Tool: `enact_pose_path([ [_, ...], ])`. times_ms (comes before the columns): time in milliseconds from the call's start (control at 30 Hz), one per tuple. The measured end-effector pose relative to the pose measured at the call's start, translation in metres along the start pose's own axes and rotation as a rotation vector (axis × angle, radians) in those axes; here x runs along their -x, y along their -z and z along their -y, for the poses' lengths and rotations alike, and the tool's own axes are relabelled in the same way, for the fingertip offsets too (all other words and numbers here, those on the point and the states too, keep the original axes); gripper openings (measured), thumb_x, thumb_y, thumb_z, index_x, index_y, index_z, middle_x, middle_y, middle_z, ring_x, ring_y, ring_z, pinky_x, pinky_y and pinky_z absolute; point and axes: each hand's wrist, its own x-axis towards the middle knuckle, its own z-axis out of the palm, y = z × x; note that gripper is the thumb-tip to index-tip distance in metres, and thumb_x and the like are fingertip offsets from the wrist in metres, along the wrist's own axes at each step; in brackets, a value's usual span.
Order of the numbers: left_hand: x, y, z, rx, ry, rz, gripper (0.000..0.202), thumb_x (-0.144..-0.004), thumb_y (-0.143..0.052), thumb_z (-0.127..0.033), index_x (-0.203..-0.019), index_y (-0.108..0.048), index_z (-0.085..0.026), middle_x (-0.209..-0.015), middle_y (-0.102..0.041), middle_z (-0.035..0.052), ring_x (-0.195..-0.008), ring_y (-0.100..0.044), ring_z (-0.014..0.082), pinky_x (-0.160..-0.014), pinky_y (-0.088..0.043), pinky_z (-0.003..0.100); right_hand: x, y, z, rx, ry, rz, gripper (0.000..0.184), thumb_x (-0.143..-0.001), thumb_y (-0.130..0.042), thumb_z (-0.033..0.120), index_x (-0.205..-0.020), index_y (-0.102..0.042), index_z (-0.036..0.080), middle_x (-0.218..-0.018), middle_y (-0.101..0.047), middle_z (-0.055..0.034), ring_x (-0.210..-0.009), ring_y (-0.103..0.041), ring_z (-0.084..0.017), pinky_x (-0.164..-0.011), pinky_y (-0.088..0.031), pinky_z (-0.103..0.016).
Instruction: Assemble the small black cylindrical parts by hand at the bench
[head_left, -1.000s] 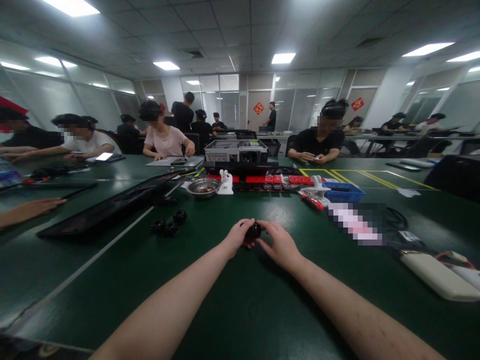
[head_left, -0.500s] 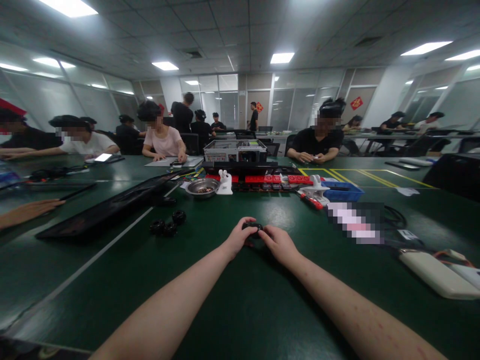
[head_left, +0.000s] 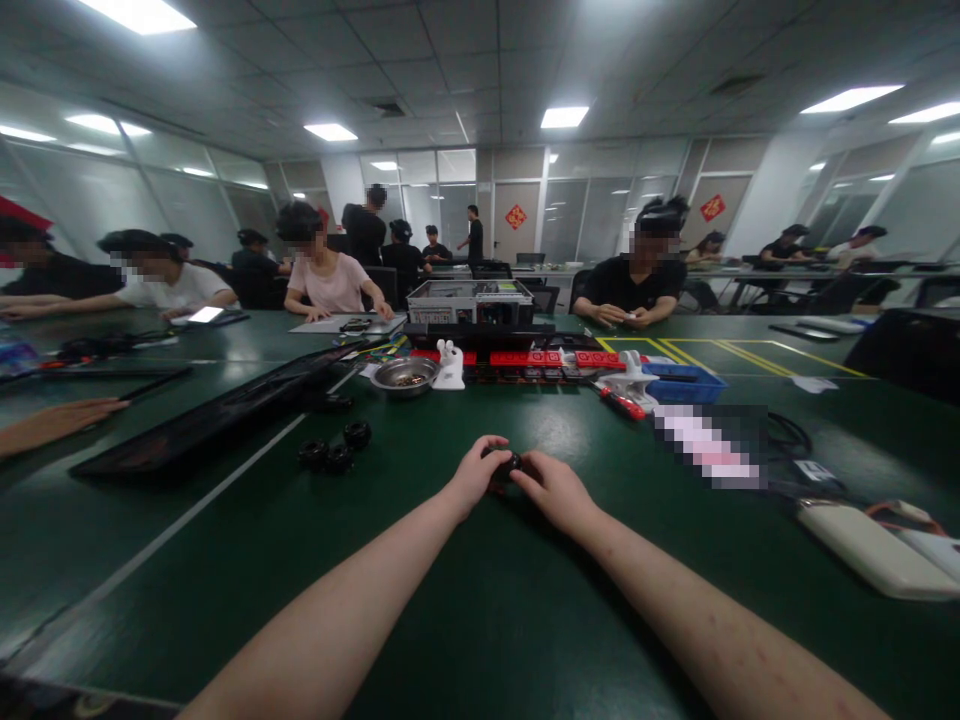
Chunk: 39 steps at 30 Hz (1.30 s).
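A small, round black part (head_left: 513, 463), its exact kind unclear, is held between my two hands just above the green table (head_left: 480, 600). My left hand (head_left: 480, 475) grips it from the left, thumb on top. From the right, the thumb and fingers of my right hand (head_left: 551, 488) close on its other side. My fingers partly hide it. To the left lie several coiled black cables (head_left: 327, 456), bunched on the tabletop. Beyond my hands a metal bowl (head_left: 405, 376) holds small brass-coloured pieces, beside a white stand (head_left: 449, 366).
A long black panel (head_left: 217, 415) lies to the left. Behind are red strips (head_left: 525, 358) and an open computer case (head_left: 471, 300). On the right are a red-handled tool (head_left: 622, 403), a blue tray (head_left: 686, 385) and a pale power bank (head_left: 874, 550). A co-worker's hand (head_left: 60, 422) rests far left.
The black part has turned and tilted slightly between my hands, and my right fingers have shifted on it. Across the table, a seated person's arm has moved to the right.
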Motion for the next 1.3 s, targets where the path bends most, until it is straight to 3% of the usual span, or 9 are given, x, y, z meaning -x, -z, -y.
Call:
enact_pose_path([
  [200, -0.0037, 0.0003, 0.0028, -0.010, 0.033, 0.027, 0.031, -0.070, -0.050, -0.039, -0.092, -0.041, -0.018, -0.074, -0.052, 0.0027, -0.051, -0.054, 0.0104, -0.041, -0.043, 0.020, 0.0005, -0.0002, -0.0025, 0.018, 0.122, -0.083, 0.041, -0.072, -0.048, 0.017, -0.113, -0.040, 0.019, -0.086, -0.056, -0.0042, -0.075, -0.051, -0.014, -0.065, -0.039, -0.025],
  [367, -0.0031, -0.0014, 0.0032, -0.042, 0.038, 0.021, 0.030, -0.070, -0.050, -0.038, -0.091, -0.043, -0.017, -0.071, -0.053, 0.0022, -0.048, -0.052, 0.0091, -0.038, -0.040, 0.018, 0.0025, 0.0036, 0.0021, 0.013, 0.092, -0.092, 0.042, -0.072, -0.051, 0.029, -0.111, -0.040, 0.020, -0.090, -0.055, -0.0042, -0.076, -0.051, -0.015, -0.066, -0.039, -0.026],
  [500, -0.0002, -0.0025, 0.0027, -0.049, -0.012, 0.036, 0.029, -0.066, -0.053, -0.027, -0.092, -0.045, -0.018, -0.081, -0.052, 0.0033, -0.059, -0.053, 0.0102, -0.040, -0.040, 0.016, 0.0005, 0.0035, 0.0001, -0.022, -0.054, -0.059, 0.033, -0.077, -0.038, 0.045, -0.094, -0.049, 0.019, -0.076, -0.056, -0.0023, -0.065, -0.051, -0.014, -0.056, -0.036, -0.024],
  [600, 0.0012, -0.0016, 0.0020, -0.036, -0.027, 0.052, 0.031, -0.064, -0.053, -0.022, -0.094, -0.045, -0.019, -0.088, -0.049, 0.0043, -0.067, -0.053, 0.0125, -0.042, -0.042, 0.017, -0.0022, 0.0018, -0.0036, -0.032, -0.072, -0.007, 0.038, -0.082, -0.028, 0.046, -0.072, -0.052, 0.018, -0.066, -0.055, -0.0015, -0.061, -0.049, -0.013, -0.053, -0.034, -0.023],
  [700, 0.0018, 0.0000, 0.0008, 0.006, -0.030, 0.069, 0.029, -0.066, -0.049, -0.023, -0.094, -0.045, -0.020, -0.090, -0.047, 0.0039, -0.071, -0.052, 0.0129, -0.043, -0.044, 0.017, -0.0033, 0.0002, -0.0045, -0.050, -0.052, -0.001, 0.038, -0.082, -0.028, 0.043, -0.065, -0.051, 0.017, -0.063, -0.054, -0.0018, -0.060, -0.049, -0.013, -0.053, -0.033, -0.023],
  [867, 0.0018, 0.0001, -0.0003, 0.040, -0.012, 0.042, 0.029, -0.071, -0.046, -0.039, -0.093, -0.045, -0.021, -0.085, -0.048, 0.0030, -0.063, -0.053, 0.0109, -0.043, -0.045, 0.019, -0.0017, 0.0009, -0.0028, -0.061, 0.016, -0.055, 0.022, -0.078, -0.042, 0.034, -0.089, -0.052, 0.017, -0.072, -0.055, -0.0027, -0.065, -0.049, -0.014, -0.059, -0.037, -0.025],
  [1067, -0.0007, 0.0004, 0.0004, 0.058, 0.049, 0.044, 0.041, -0.070, -0.041, -0.053, -0.092, -0.042, -0.018, -0.072, -0.054, 0.0029, -0.048, -0.055, 0.0107, -0.041, -0.043, 0.020, 0.0017, 0.0033, -0.0008, -0.093, 0.168, -0.089, 0.041, -0.075, -0.047, 0.023, -0.115, -0.039, 0.019, -0.085, -0.054, -0.0044, -0.076, -0.050, -0.015, -0.070, -0.040, -0.028],
  [1167, -0.0022, 0.0012, 0.0011, 0.056, 0.061, 0.031, 0.038, -0.070, -0.045, -0.049, -0.090, -0.044, -0.017, -0.068, -0.054, 0.0019, -0.045, -0.053, 0.0096, -0.039, -0.042, 0.020, 0.0035, 0.0038, 0.0027, -0.067, 0.172, -0.083, 0.047, -0.073, -0.049, 0.025, -0.118, -0.035, 0.020, -0.091, -0.052, -0.0049, -0.078, -0.049, -0.015, -0.071, -0.040, -0.029],
  [1300, -0.0016, 0.0009, 0.0008, 0.031, 0.040, 0.018, 0.026, -0.069, -0.050, -0.036, -0.087, -0.047, -0.018, -0.074, -0.053, 0.0020, -0.051, -0.053, 0.0090, -0.042, -0.042, 0.019, 0.0031, 0.0041, 0.0032, -0.078, 0.022, -0.099, 0.048, -0.074, -0.047, 0.038, -0.116, -0.036, 0.019, -0.090, -0.053, -0.0047, -0.073, -0.050, -0.015, -0.065, -0.040, -0.027],
])
